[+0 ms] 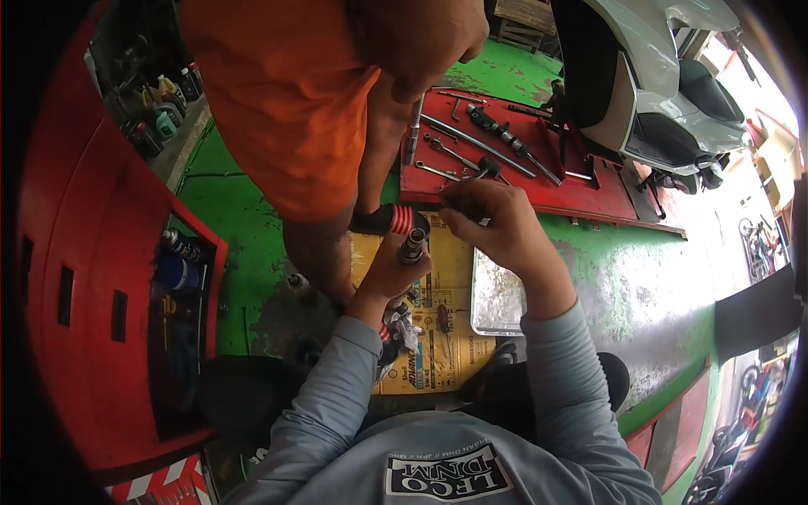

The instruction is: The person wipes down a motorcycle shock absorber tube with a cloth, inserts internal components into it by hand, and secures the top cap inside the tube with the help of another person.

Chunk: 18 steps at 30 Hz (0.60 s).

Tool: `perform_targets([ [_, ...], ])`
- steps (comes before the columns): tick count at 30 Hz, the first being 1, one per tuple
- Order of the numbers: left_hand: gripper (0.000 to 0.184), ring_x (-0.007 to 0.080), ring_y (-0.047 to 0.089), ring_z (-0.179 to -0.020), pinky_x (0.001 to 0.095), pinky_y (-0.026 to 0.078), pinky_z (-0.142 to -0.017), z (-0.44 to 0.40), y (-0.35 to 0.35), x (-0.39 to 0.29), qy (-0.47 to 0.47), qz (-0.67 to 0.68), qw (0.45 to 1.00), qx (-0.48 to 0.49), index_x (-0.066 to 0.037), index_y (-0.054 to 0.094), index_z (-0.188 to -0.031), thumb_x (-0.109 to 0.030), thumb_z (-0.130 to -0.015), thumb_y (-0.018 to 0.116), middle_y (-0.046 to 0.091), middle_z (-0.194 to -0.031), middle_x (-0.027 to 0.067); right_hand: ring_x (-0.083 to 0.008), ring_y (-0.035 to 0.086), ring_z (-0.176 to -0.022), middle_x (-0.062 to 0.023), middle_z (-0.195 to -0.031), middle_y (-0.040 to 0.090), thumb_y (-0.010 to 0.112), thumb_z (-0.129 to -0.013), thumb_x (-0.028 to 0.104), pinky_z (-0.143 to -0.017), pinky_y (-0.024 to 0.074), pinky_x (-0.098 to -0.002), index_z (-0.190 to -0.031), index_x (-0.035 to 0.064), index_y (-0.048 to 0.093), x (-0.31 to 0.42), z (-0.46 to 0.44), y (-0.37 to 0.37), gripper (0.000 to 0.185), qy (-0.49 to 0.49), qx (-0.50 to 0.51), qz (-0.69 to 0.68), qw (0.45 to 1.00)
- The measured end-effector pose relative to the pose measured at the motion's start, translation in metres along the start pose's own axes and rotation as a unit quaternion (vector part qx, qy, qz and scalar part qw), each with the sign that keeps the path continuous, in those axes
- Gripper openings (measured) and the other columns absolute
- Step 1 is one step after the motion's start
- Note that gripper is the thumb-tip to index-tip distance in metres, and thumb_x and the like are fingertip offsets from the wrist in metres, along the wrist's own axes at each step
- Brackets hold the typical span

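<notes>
My left hand (pixel 393 271) is wrapped round an upright metal tube (pixel 412 247), with coils like a spring showing at its top end. The tube's lower part is hidden by the hand. My right hand (pixel 498 220) is closed to the right of the tube and apart from it, its fingers pinched. Something dark shows at the fingertips, too unclear to name. Below the hands, a crumpled rag (pixel 404 328) and a small brown-handled tool (pixel 443 318) are over a flattened yellow cardboard box (pixel 454 358).
A person in orange shorts (pixel 278 109) stands close at left. Wrenches, a ratchet (pixel 450 151) and rods lie on a red lift platform (pixel 425 185), with a scooter (pixel 640 93) beyond. A metal tray (pixel 497 295) is at right, a red tool cabinet (pixel 93 278) at left.
</notes>
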State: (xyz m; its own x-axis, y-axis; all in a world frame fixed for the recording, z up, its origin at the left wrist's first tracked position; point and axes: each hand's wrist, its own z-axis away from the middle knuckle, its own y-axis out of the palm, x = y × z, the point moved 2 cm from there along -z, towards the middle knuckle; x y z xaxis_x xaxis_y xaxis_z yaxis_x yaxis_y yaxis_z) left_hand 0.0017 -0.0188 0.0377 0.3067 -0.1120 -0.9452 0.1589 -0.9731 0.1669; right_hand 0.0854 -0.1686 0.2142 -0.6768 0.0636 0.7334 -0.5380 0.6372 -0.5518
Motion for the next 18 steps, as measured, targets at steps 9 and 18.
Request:
perform_targets([
  [9, 0.014, 0.008, 0.057, -0.058, 0.0274, 0.046, -0.054, 0.003, -0.003, 0.0, -0.038, -0.018, 0.999, -0.003, -0.006, 0.062, -0.084, -0.014, -0.082, 0.074, 0.06, -0.068, -0.001, -0.037, 0.068, -0.072, -0.0171, -0.082, 0.07, 0.082, -0.081, 0.024, -0.064, 0.0532, -0.0424, -0.092, -0.0018, 0.073, 0.021, -0.026, 0.008, 0.029, -0.148, 0.159, 0.118, 0.969],
  [18, 0.015, 0.0102, 0.057, -0.061, 0.0327, 0.045, -0.06, 0.004, 0.0, -0.017, -0.051, -0.049, 0.998, -0.002, -0.002, 0.065, -0.074, -0.015, -0.078, 0.072, 0.062, -0.065, 0.0011, -0.0371, 0.068, -0.074, -0.016, -0.082, 0.07, 0.082, -0.079, 0.024, -0.066, 0.0535, -0.0437, -0.095, 0.0008, 0.075, 0.025, -0.027, 0.012, 0.028, -0.116, 0.166, 0.134, 0.97],
])
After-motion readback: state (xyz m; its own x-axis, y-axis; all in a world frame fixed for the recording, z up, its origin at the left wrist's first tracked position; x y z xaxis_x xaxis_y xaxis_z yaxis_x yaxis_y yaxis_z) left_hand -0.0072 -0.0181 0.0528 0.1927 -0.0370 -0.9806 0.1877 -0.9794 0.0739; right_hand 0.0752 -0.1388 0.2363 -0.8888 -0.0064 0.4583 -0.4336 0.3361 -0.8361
